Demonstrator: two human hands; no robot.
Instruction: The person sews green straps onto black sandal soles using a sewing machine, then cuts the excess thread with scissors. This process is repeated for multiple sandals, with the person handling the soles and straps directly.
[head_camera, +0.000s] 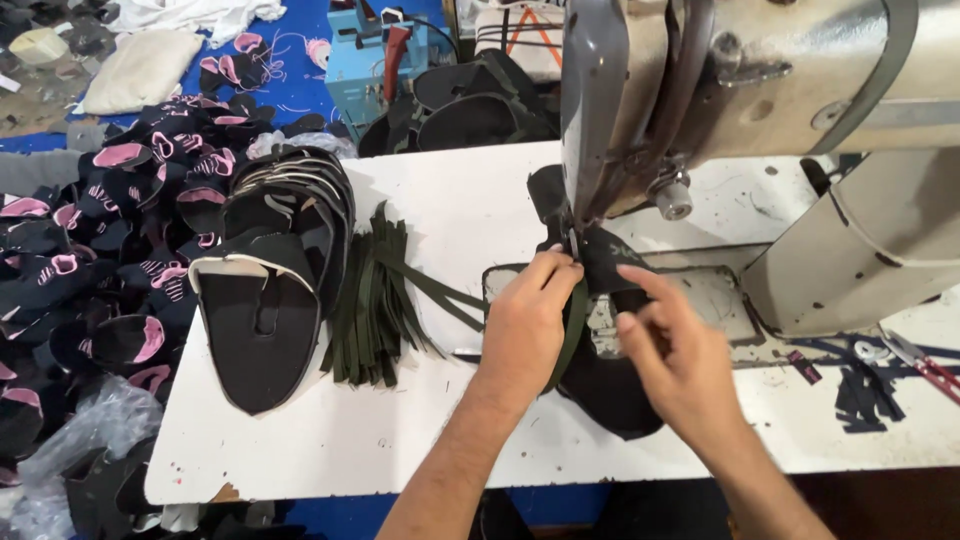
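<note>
**Keeping the green strip flat under the needle**

I start with the big sewing machine (760, 110), which stands on the white table (480, 200) and fills the top right of my view. Left of it lies a stack of black shoe pieces (265, 290), and just beside that a bundle of green strips (375, 300).

My black piece (610, 385) sits right under the machine's foot, between my hands. My left hand (525, 320) pinches one green strip (572, 325) against it. My right hand (675, 355) holds nothing; its fingers are loose and one points at the top edge.

I think the trick is to keep the strip flat and lined up, and keep my fingertips away from the needle.
</note>
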